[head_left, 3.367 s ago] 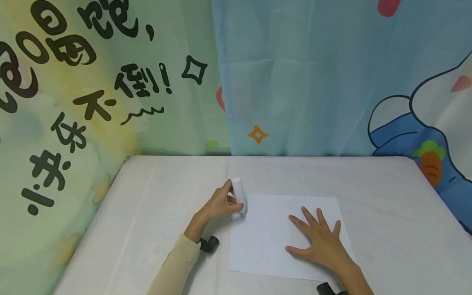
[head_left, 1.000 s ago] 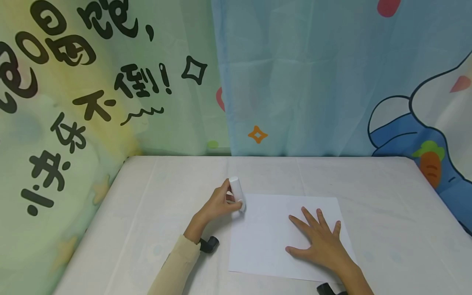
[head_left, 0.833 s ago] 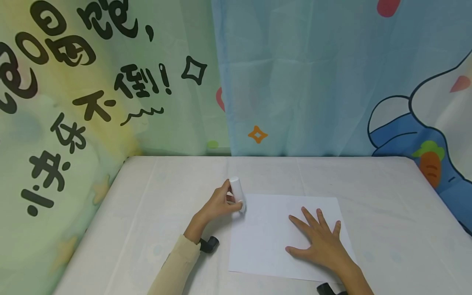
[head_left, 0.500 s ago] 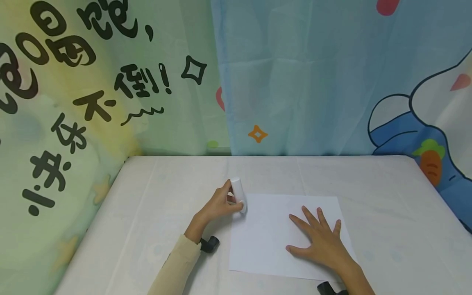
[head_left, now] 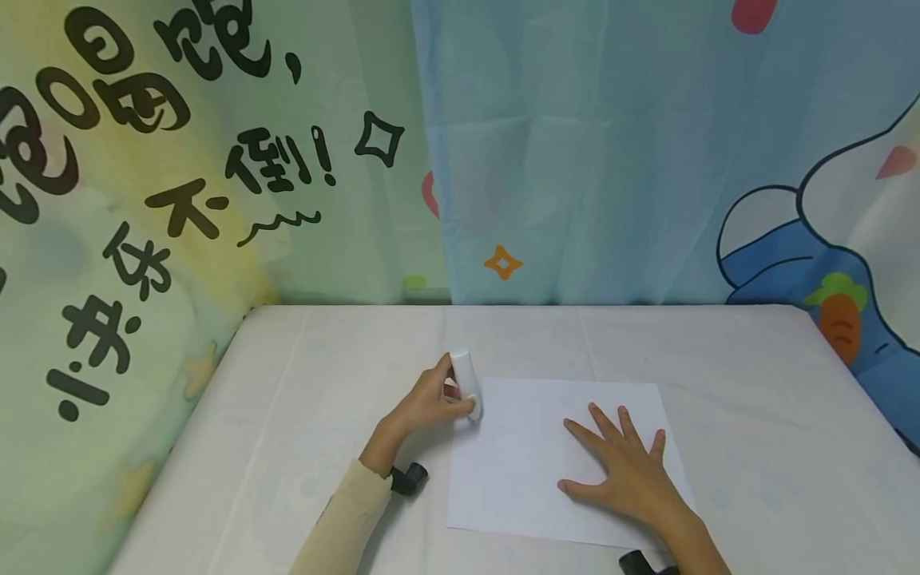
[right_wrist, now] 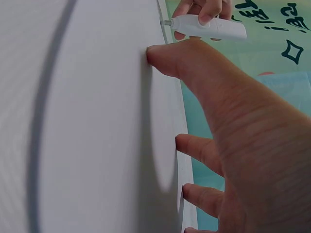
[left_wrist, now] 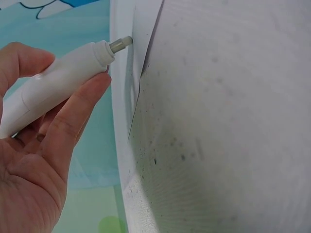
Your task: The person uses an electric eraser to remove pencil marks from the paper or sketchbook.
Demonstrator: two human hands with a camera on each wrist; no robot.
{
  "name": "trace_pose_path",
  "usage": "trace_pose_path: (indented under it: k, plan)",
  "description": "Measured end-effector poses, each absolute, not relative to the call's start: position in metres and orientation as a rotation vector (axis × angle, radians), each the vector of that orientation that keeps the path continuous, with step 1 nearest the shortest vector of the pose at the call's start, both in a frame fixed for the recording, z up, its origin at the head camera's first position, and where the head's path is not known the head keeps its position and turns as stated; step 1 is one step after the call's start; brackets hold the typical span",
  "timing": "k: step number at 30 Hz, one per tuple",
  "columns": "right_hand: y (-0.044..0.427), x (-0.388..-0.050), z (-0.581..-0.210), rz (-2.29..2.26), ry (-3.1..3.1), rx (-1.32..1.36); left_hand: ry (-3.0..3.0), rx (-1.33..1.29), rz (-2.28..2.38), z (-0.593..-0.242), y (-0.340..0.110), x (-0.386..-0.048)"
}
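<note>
Head view, at far left: dark lettering [head_left: 201, 222] on the backdrop [head_left: 647, 184], left of the grip and beyond it. Nearer, a pale sleeve [head_left: 343, 511] leads up to the left hand [head_left: 426, 399], a black wrist piece [head_left: 410, 479] just below the grip. That hand pinches a white pen-shaped tool [head_left: 465, 382] between thumb and fingers; the tool stands tilted, its blunt end up. In the left wrist view its narrow tip [left_wrist: 121, 44] juts out past the fingers, close to the paper's edge; whether it touches, I cannot tell. Right of the grip, the white paper [head_left: 510, 471] lies flat on the white-covered table [head_left: 762, 399]. Further right, the right hand [head_left: 632, 479] rests on the paper, fingers spread, holding nothing. Well right of both hands, the backdrop shows a printed carrot [head_left: 839, 329].
</note>
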State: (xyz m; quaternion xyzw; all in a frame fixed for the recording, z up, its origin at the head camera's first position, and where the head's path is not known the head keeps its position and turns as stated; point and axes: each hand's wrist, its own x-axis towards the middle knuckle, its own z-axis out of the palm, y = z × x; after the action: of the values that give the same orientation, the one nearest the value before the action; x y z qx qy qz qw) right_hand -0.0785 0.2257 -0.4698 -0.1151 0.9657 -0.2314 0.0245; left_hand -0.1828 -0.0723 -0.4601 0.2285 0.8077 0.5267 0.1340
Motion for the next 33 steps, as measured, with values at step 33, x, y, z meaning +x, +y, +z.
trace_pose_path:
  k: [33]
  plan:
    - [0.2269, -0.0786, -0.4688, -0.727, 2.974, -0.365, 2.386, 0.685, 1.527, -0.4638, -0.0733, -0.1852]
